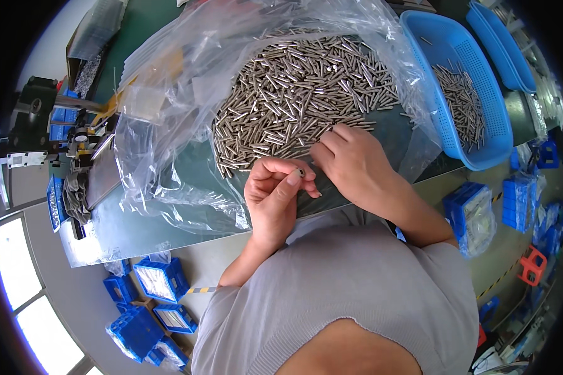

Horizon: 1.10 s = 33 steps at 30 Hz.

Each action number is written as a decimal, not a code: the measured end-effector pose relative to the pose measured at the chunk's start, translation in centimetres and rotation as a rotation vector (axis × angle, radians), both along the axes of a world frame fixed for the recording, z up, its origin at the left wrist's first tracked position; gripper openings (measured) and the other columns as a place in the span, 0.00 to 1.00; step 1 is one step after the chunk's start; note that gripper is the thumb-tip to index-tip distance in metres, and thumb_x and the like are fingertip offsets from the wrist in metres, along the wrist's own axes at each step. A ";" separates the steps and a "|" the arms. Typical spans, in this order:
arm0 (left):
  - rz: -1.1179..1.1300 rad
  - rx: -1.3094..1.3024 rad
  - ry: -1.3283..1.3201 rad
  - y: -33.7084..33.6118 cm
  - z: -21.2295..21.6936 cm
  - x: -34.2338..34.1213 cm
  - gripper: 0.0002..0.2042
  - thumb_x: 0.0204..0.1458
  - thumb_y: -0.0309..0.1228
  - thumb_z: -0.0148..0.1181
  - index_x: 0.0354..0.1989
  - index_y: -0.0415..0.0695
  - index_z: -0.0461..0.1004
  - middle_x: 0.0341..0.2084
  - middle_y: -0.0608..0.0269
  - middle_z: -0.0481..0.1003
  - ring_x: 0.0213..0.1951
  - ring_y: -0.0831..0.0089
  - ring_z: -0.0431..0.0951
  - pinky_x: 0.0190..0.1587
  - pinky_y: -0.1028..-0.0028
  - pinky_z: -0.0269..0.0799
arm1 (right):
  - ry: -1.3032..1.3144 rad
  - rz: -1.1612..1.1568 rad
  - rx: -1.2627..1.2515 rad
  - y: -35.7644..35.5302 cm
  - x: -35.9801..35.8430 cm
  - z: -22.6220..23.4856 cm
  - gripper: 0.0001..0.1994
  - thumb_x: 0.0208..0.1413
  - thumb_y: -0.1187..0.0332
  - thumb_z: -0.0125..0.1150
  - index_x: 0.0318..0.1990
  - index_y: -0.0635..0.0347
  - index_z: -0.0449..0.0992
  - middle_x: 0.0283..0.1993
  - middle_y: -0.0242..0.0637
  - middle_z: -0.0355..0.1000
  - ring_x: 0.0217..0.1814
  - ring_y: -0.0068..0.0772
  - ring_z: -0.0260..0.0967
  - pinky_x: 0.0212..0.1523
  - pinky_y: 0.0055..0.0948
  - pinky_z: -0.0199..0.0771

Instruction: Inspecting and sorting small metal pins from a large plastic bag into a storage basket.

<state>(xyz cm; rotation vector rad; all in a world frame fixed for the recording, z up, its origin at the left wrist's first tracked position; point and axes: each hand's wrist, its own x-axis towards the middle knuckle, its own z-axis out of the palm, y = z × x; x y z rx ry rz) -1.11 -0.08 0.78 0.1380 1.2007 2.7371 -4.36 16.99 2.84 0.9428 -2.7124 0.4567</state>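
A large heap of slim, pointed metal pins (300, 87) lies on a clear plastic bag (169, 125) spread over the green table. Just in front of the heap, my left hand (273, 201) is closed, pinching a metal pin (301, 172) between thumb and fingers; only its round end shows. To its right, my right hand (355, 164) reaches to the heap's near edge with its fingers curled downward. Its fingertips are partly hidden, and whatever they hold cannot be made out.
A blue perforated basket (413, 37) with more pins stands right of the heap, another blue basket (500, 50) beyond it. Machine parts (37, 112) stand at the left table end. Blue crates (162, 278) sit on the floor at left, a red stool (532, 265) at right.
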 end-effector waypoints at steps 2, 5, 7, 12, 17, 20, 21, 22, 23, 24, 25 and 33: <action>-0.015 -0.005 -0.004 0.0 -0.1 -0.1 0.03 0.56 0.20 0.52 0.37 0.36 0.67 0.33 0.48 0.75 0.29 0.71 0.76 0.34 0.71 0.77 | 0.028 0.036 -0.004 0.1 -0.2 0.1 0.05 0.46 0.69 0.59 0.25 0.57 0.69 0.27 0.33 0.66 0.33 0.34 0.66 0.33 0.32 0.69; -0.032 -0.016 0.012 0.0 -0.1 0.0 0.03 0.56 0.20 0.53 0.37 0.36 0.67 0.33 0.49 0.75 0.29 0.71 0.76 0.34 0.71 0.77 | -0.071 -0.006 -0.500 0.8 -0.2 0.9 0.04 0.47 0.76 0.59 0.29 0.59 0.70 0.28 0.38 0.70 0.31 0.36 0.70 0.31 0.34 0.69; -0.039 -0.025 0.011 0.0 0.0 -0.1 0.03 0.56 0.20 0.53 0.37 0.35 0.67 0.33 0.49 0.75 0.30 0.71 0.76 0.35 0.71 0.77 | -0.330 0.021 -0.826 1.3 0.5 1.7 0.04 0.51 0.78 0.59 0.35 0.62 0.71 0.30 0.37 0.71 0.29 0.32 0.70 0.30 0.27 0.69; -0.042 -0.052 0.000 0.2 0.2 0.0 0.03 0.56 0.19 0.53 0.37 0.35 0.67 0.34 0.49 0.75 0.31 0.70 0.77 0.35 0.69 0.78 | -0.664 0.090 -1.033 1.1 1.1 1.2 0.03 0.58 0.77 0.54 0.36 0.68 0.71 0.34 0.37 0.73 0.36 0.24 0.73 0.38 0.22 0.72; -0.040 -0.063 -0.007 0.2 0.3 0.1 0.03 0.56 0.19 0.53 0.37 0.34 0.67 0.34 0.50 0.75 0.31 0.70 0.77 0.35 0.69 0.78 | -0.665 0.113 -1.069 0.8 1.2 1.1 0.02 0.57 0.77 0.55 0.36 0.66 0.72 0.34 0.37 0.72 0.35 0.24 0.72 0.35 0.21 0.72; -0.076 -0.083 0.024 -0.1 -0.2 0.1 0.03 0.56 0.19 0.53 0.37 0.34 0.67 0.33 0.51 0.76 0.31 0.70 0.77 0.36 0.69 0.78 | -0.527 0.158 -0.981 0.7 0.7 0.6 0.03 0.55 0.78 0.57 0.36 0.65 0.72 0.34 0.36 0.70 0.32 0.23 0.70 0.32 0.20 0.70; -0.077 -0.083 0.024 -0.1 -0.2 0.1 0.03 0.56 0.19 0.53 0.37 0.34 0.67 0.33 0.51 0.76 0.31 0.70 0.77 0.36 0.69 0.78 | -0.425 0.197 -0.910 0.6 0.5 0.5 0.03 0.54 0.79 0.58 0.36 0.64 0.72 0.34 0.35 0.70 0.31 0.22 0.69 0.30 0.20 0.69; -0.077 -0.097 0.034 -0.1 -0.2 0.1 0.03 0.56 0.19 0.53 0.37 0.34 0.67 0.33 0.52 0.76 0.31 0.70 0.77 0.36 0.69 0.78 | -0.426 0.196 -0.910 0.4 0.6 0.3 0.03 0.54 0.79 0.58 0.36 0.64 0.72 0.34 0.35 0.70 0.31 0.22 0.69 0.30 0.20 0.69; -0.077 -0.110 0.045 0.0 -0.1 0.2 0.03 0.56 0.19 0.53 0.37 0.34 0.67 0.33 0.53 0.76 0.32 0.70 0.77 0.36 0.70 0.78 | -0.472 0.154 -0.929 0.2 0.8 0.2 0.04 0.52 0.79 0.59 0.35 0.63 0.73 0.34 0.34 0.70 0.31 0.22 0.67 0.29 0.19 0.67; -0.078 -0.110 0.044 0.0 -0.1 0.2 0.03 0.56 0.19 0.53 0.37 0.34 0.67 0.33 0.53 0.76 0.32 0.70 0.77 0.36 0.70 0.78 | -0.518 0.111 -0.947 0.2 1.0 0.2 0.05 0.51 0.79 0.60 0.35 0.63 0.73 0.34 0.33 0.69 0.30 0.21 0.66 0.27 0.19 0.66; -0.074 -0.123 0.026 0.0 0.0 0.2 0.03 0.56 0.19 0.53 0.37 0.34 0.68 0.33 0.53 0.76 0.32 0.71 0.77 0.37 0.70 0.78 | -0.517 0.110 -0.948 0.3 1.0 0.3 0.05 0.51 0.79 0.60 0.35 0.63 0.73 0.34 0.33 0.69 0.30 0.21 0.66 0.27 0.19 0.66; -0.064 -0.179 -0.004 0.3 0.1 0.3 0.03 0.55 0.17 0.53 0.36 0.34 0.68 0.33 0.51 0.76 0.31 0.71 0.77 0.37 0.71 0.78 | -0.272 -0.064 -0.877 2.5 2.1 2.1 0.04 0.51 0.80 0.57 0.34 0.65 0.71 0.34 0.36 0.68 0.31 0.23 0.64 0.31 0.21 0.64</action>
